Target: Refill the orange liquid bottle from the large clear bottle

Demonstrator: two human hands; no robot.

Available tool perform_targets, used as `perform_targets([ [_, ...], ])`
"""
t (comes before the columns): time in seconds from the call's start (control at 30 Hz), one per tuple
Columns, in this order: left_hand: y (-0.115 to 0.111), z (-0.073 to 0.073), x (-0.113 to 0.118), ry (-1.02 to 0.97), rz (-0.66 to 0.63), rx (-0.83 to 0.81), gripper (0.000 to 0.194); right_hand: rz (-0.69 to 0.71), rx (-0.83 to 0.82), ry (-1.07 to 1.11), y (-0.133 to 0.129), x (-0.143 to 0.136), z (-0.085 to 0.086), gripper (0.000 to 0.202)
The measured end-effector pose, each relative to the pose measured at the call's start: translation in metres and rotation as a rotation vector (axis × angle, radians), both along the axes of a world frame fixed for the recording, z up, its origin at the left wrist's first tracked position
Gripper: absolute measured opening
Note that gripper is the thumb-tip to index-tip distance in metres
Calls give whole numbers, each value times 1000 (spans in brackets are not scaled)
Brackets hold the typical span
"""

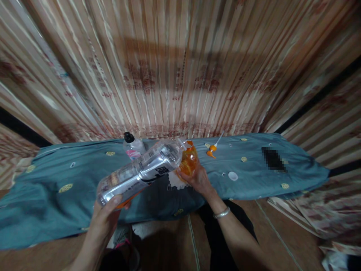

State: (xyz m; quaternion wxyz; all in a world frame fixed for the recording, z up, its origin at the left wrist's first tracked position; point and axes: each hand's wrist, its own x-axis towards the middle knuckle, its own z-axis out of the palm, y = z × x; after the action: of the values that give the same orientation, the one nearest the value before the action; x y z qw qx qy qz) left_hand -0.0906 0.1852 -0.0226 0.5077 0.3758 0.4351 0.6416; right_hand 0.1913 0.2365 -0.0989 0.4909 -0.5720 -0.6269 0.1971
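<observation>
My left hand [108, 212] is closed round the base of a large clear bottle [141, 173] with a silver label. That bottle is tilted, its neck up at the right against the mouth of an orange see-through bottle [189, 160]. Fingers of my right hand [197, 178] wrap round the orange bottle and hold it upright. An orange spray or pump top [212, 149] with a pale tube lies to the right of it. Whether liquid is flowing between the bottles cannot be made out.
A clear bottle with a black cap [129, 137] stands behind the large bottle. On the teal cloth [93, 162] lie a round white cap [232, 176] and a dark blurred object [273, 159]. A pleated curtain [180, 75] hangs behind.
</observation>
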Motion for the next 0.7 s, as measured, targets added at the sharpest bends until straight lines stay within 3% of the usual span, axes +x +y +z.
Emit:
perform_targets([
  [0.2,5,-4,-9,43,-31,13,59,-15,11,-39,0,1,-1,74],
  [0.4,0,4,-2,18,45,14,50,-22,11,-58,1,2,-2,73],
  [0.7,2,7,-7,67,8,40,54,-42,-26,-82,1,2,0,72],
])
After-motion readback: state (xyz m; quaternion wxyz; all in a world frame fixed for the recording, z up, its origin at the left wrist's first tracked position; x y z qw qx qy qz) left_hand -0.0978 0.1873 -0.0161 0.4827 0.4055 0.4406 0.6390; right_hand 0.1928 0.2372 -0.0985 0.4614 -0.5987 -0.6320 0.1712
